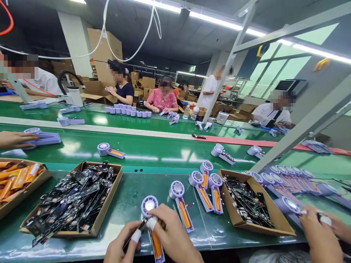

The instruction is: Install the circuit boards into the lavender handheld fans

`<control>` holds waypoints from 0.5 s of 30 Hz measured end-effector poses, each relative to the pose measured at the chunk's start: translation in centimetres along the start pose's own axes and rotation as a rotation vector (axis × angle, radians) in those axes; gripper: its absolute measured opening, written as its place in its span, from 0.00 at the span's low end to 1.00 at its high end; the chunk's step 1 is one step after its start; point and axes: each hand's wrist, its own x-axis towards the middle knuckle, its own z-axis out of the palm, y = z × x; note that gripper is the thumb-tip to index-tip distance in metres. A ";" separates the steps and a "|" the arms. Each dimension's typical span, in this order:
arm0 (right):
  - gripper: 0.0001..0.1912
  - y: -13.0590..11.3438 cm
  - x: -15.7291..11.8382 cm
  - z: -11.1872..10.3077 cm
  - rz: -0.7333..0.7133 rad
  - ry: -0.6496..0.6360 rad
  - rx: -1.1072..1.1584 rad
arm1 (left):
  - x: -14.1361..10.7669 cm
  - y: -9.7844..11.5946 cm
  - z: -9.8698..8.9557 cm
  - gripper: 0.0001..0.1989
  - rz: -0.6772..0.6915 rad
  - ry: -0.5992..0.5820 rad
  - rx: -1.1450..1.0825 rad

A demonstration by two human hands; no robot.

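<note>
- Green assembly belt [123, 215]: carries a cardboard tray [107, 201] of black circuit boards [71, 201], left of the hands.
- Lilac handheld fan [149, 205]: lies directly under the hands, its orange cylindrical part [157, 244] exposed.
- Left hand [120, 244] and right hand [172, 233]: close together, pinching a narrow black circuit board [134, 233] just above the fan.
- White-wrapped fingertips [152, 222]: pressed against the board.

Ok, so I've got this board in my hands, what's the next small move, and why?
Probably lower the dark circuit board into the open lilac fan handle beside its orange battery: your left hand and right hand hold the board right by it.
</note>
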 end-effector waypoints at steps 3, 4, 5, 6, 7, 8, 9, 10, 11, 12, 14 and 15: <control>0.15 2.0 -0.3 -0.7 0.201 0.101 0.289 | -0.3 0.6 0.4 0.23 -0.097 -0.018 -0.130; 0.18 2.5 -0.5 -0.9 0.265 0.118 0.383 | -0.5 1.0 0.5 0.23 -0.118 -0.008 -0.172; 0.21 2.7 -0.7 -1.0 0.316 0.129 0.461 | -0.6 1.4 0.6 0.22 -0.139 -0.009 -0.210; 0.23 2.7 -0.9 -1.1 0.353 0.135 0.516 | -0.7 1.7 0.7 0.21 -0.159 -0.013 -0.242; 0.25 2.5 -1.1 -1.2 0.379 0.129 0.548 | -0.8 2.0 0.7 0.20 -0.174 -0.015 -0.269; 0.27 2.2 -1.3 -1.2 0.396 0.117 0.561 | -0.9 2.2 0.7 0.19 -0.184 -0.015 -0.289; 0.28 1.7 -1.4 -1.1 0.407 0.102 0.560 | -0.9 2.4 0.7 0.18 -0.190 -0.012 -0.302; 0.29 1.1 -1.6 -1.0 0.411 0.086 0.551 | -1.0 2.5 0.7 0.17 -0.194 -0.011 -0.308; 0.29 0.6 -1.7 -0.8 0.409 0.076 0.540 | -1.1 2.6 0.7 0.17 -0.197 -0.012 -0.309; 0.29 0.1 -1.8 -0.6 0.402 0.070 0.527 | -1.1 2.6 0.7 0.17 -0.202 -0.012 -0.305; 0.28 -0.4 -2.1 0.1 0.385 0.062 0.500 | -1.4 2.9 0.9 0.17 -0.208 -0.013 -0.287; 0.28 -0.6 -2.2 0.4 0.379 0.050 0.490 | -1.6 3.0 1.0 0.16 -0.206 -0.010 -0.269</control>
